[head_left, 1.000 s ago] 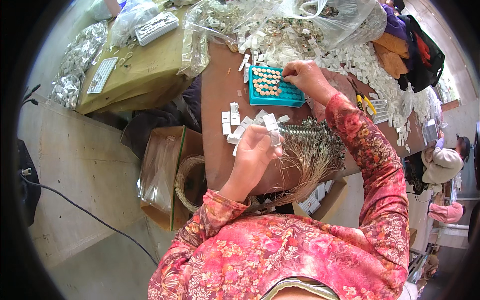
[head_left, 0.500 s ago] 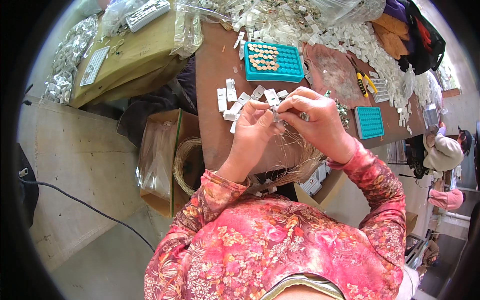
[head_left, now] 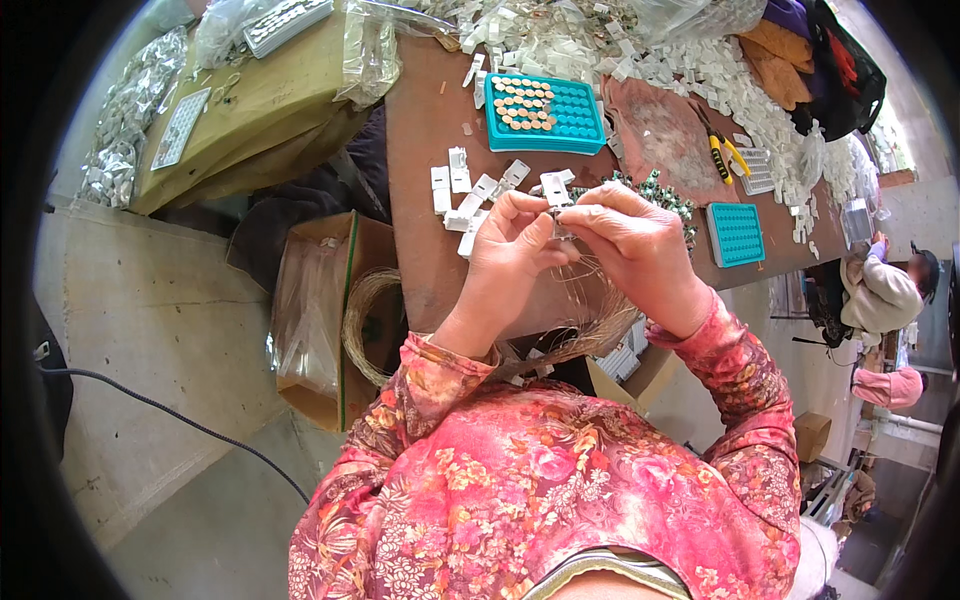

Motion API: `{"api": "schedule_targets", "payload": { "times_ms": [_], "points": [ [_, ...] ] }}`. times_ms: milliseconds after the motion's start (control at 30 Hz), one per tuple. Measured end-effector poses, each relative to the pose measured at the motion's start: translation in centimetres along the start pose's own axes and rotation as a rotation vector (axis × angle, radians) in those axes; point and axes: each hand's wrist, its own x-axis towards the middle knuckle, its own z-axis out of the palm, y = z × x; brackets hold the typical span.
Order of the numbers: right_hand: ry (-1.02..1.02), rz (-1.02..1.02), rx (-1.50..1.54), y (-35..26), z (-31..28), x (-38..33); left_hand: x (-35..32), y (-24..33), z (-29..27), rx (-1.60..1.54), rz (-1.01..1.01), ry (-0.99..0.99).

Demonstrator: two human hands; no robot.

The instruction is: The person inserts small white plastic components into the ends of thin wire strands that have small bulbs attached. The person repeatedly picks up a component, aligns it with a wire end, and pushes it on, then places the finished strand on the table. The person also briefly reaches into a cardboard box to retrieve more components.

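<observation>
Between both hands, over the brown table, is a small white plastic housing [head_left: 555, 187]. My left hand [head_left: 508, 262] pinches its lower left side with thumb and forefinger. My right hand [head_left: 640, 245] closes its fingertips on the housing's right lower edge, where a small dark part shows; finer detail is too small to make out. Several more white housings [head_left: 465, 212] lie loosely grouped left of the hands. A heap of small green circuit pieces [head_left: 655, 192] sits just behind my right hand. Thin wires [head_left: 600, 300] in a loose bundle hang below my hands.
A teal tray [head_left: 500, 138] with rows of round copper-coloured discs lies beyond the hands. To the right are yellow-handled pliers [head_left: 720, 160], a smaller teal tray [head_left: 737, 235] and a reddish cloth [head_left: 655, 130]. A cardboard box [head_left: 365, 250] stands at left. Another person [head_left: 885, 290] is far right.
The housing stays in my fingers and has shifted slightly right and up, showing more of its top. My right hand has turned a little, revealing more green circuit pieces behind it.
</observation>
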Motion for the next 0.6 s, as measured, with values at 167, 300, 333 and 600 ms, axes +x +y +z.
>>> {"api": "schedule_targets", "payload": {
  "times_ms": [167,300,333,600],
  "points": [
    [0.057,0.051,0.082,0.0,-0.3,0.3,0.1,-0.1,-0.2,-0.004,-0.020,-0.052],
    [0.043,0.057,0.088,0.3,0.3,0.6,0.1,-0.2,-0.4,-0.004,-0.020,-0.040],
    [0.039,0.058,0.100,0.4,0.4,0.5,0.1,-0.1,-0.4,-0.012,-0.023,-0.033],
    [0.114,-0.267,-0.206,0.4,1.4,-0.3,0.0,-0.1,-0.1,-0.140,-0.046,0.040]
  ]
}}
